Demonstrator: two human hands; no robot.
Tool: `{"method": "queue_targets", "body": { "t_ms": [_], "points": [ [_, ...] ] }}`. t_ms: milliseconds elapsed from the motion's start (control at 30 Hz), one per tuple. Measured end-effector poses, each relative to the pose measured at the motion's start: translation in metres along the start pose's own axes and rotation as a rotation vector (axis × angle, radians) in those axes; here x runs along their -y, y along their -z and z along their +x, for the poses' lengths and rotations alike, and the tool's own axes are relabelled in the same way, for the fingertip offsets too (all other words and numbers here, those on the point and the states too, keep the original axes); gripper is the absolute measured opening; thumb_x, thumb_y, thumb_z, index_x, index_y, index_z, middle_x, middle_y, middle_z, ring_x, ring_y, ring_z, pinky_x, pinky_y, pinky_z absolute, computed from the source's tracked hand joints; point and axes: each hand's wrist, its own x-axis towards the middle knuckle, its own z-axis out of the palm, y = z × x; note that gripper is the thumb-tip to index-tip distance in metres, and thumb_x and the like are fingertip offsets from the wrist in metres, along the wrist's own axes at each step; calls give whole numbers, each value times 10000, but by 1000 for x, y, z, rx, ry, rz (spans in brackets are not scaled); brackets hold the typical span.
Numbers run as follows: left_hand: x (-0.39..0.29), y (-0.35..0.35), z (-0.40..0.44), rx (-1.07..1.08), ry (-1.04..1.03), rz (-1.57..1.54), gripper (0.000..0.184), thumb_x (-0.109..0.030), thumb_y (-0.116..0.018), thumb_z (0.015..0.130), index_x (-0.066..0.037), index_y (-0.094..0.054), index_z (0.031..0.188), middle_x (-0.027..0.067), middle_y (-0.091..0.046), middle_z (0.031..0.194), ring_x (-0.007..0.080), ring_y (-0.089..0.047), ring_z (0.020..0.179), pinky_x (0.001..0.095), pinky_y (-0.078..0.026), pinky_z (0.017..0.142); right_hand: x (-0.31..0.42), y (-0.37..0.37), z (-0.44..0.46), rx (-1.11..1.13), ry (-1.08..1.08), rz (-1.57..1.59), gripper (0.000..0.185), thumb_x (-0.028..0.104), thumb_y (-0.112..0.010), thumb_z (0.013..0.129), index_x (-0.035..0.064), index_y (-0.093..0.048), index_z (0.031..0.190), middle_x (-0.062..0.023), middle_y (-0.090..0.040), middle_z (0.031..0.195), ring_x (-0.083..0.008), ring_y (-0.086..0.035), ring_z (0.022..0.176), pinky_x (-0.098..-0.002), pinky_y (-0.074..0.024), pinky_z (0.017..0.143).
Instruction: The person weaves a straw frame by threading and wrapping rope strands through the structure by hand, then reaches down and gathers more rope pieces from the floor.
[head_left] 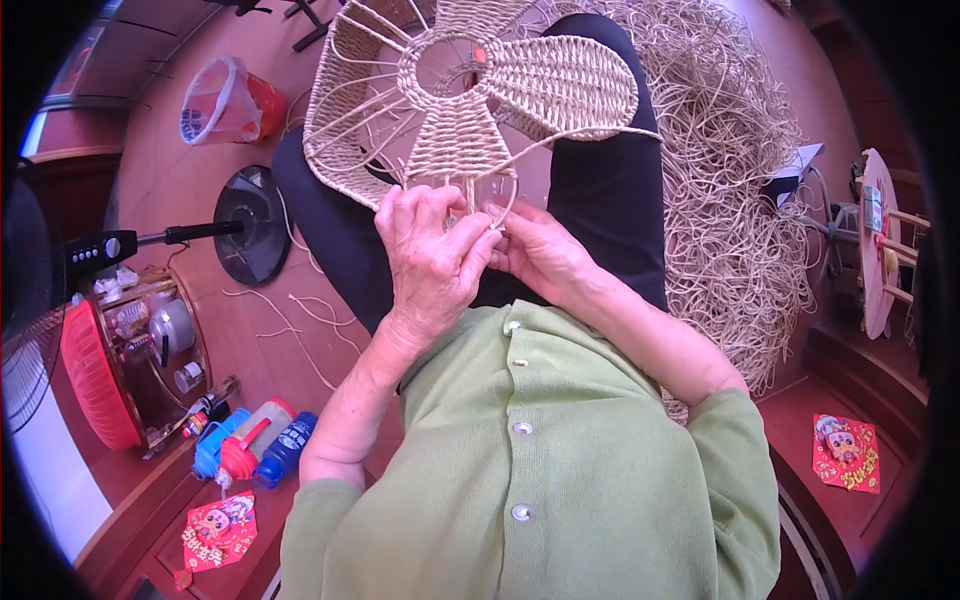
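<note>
A: Going left to right, starting where?
B: Starting at the black fan, standing on a round base; then passing a lined bin and some bottles, probably sitting off to the side for leaving legroom.
A: Reaching the middle, finding what?
B: Finding the left hand, bending its fingers over the lower edge of a woven piece and pinching a thin strand with thumb and forefinger, probably steadying both at once.
A: And locating the woven piece exactly where?
B: Locating it in the lap, resting across the dark-trousered legs, facing its ring upward; probably being propped there for bringing the lower edge close to the hands.
A: Seeing the right hand open, or gripping?
B: Seeing it gripping, curling inward and meeting the left fingertips at the same strand (partly hiding the exact pinch, admittedly), probably guarding against slipping.
A: Moving farther right, passing what?
B: Passing a tangled heap of cord, lying just beside the right leg, probably for drawing lengths easily; then ending at a round wooden piece, sitting well apart.
</note>
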Motion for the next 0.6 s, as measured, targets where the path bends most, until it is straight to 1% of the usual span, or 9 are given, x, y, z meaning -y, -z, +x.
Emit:
{"method": "queue_targets", "body": {
  "t_ms": [100, 167, 200, 233, 333, 367, 467, 500, 600],
  "points": [
    [5, -5, -7, -51, -2, -57, 199, -182, -730, 827, -96, -728, 1007, 66, -617, 1037, 264, -563, 1026, 490, -309, 1075, -2, 9, 9, 36, -57, 36, 266, 254, -664, 980, 100, -610, 1189, 26, -662, 969, -61, -644, 862, -223, -542, 720],
    [7, -11, -11, -183, 72, -182, 235, -136, -725, 830, -71, -710, 1055, 75, -656, 1034, 258, -584, 979, 446, -331, 1066, -1, 15, 16, 113, -91, 14, 270, 257, -684, 966, 116, -625, 1188, 41, -662, 935, -53, -642, 841, -201, -530, 684],
    [8, -13, -11, -248, 109, -245, 255, -112, -723, 831, -58, -702, 1079, 80, -675, 1033, 255, -595, 956, 424, -341, 1062, -2, 16, 18, 92, -101, -9, 270, 258, -688, 963, 117, -629, 1186, 45, -660, 926, -49, -637, 824, -193, -522, 670],
    [10, -10, -9, -248, 89, -168, 344, -43, -705, 826, -43, -669, 1167, 66, -703, 1024, 238, -601, 909, 372, -366, 1012, 0, 10, 18, 73, -112, -31, 270, 259, -692, 960, 118, -633, 1183, 48, -657, 917, -44, -631, 807, -184, -514, 657],
    [1, 2, 4, -153, 148, -15, 406, -2, -681, 836, -82, -652, 1232, 2, -716, 1056, 199, -606, 944, 357, -398, 946, 6, -6, 16, 65, -72, -126, 258, 257, -708, 950, 105, -643, 1147, 52, -647, 890, -17, -590, 742, -169, -460, 598],
    [0, 2, 9, -126, 149, -4, 483, -3, -679, 822, -111, -626, 1290, -36, -716, 1012, 177, -598, 908, 352, -395, 876, 8, -7, 17, 96, -46, -155, 251, 256, -712, 946, 100, -647, 1132, 51, -644, 873, -14, -582, 720, -170, -447, 577],
    [-1, 0, 19, -32, 103, 122, 543, -13, -672, 796, -109, -597, 1326, -22, -688, 934, 179, -566, 874, 354, -368, 882, 9, -2, 27, 182, -5, -190, 256, 274, -727, 933, 92, -657, 1098, 50, -629, 812, -12, -556, 635, -166, -395, 496],
    [-1, 3, 25, -48, 90, 134, 552, -2, -663, 784, -122, -602, 1319, -16, -648, 856, 180, -563, 844, 345, -367, 851, 7, 1, 31, 211, 3, -192, 262, 283, -732, 927, 90, -661, 1088, 49, -623, 790, -13, -548, 604, -163, -375, 466],
    [4, 7, 33, -46, 150, -1, 552, 21, -647, 773, -130, -608, 1302, -2, -612, 816, 181, -563, 812, 340, -368, 839, 4, 2, 40, 163, 23, -332, 292, 318, -741, 916, 82, -665, 1071, 48, -602, 731, -20, -498, 516, -159, -322, 402]
  ]
}}
